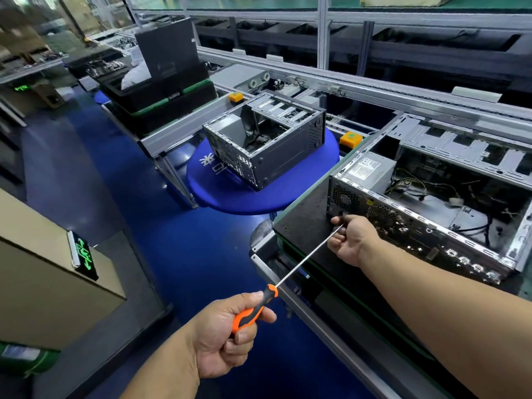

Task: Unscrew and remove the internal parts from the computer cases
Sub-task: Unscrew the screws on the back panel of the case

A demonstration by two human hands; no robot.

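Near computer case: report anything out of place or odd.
Nothing damaged stands out. The near computer case lies open with loose cables tangled inside, as expected mid-disassembly.

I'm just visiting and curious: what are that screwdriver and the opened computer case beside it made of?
Screwdriver: the shaft looks like bare steel, thin and shiny; the handle in the left hand seems to be orange plastic with black, probably rubbery, grip inserts.
Computer case: apparently unpainted sheet metal, grey and glinting, with punched vent holes and folded edges. The right hand is at its rear panel.
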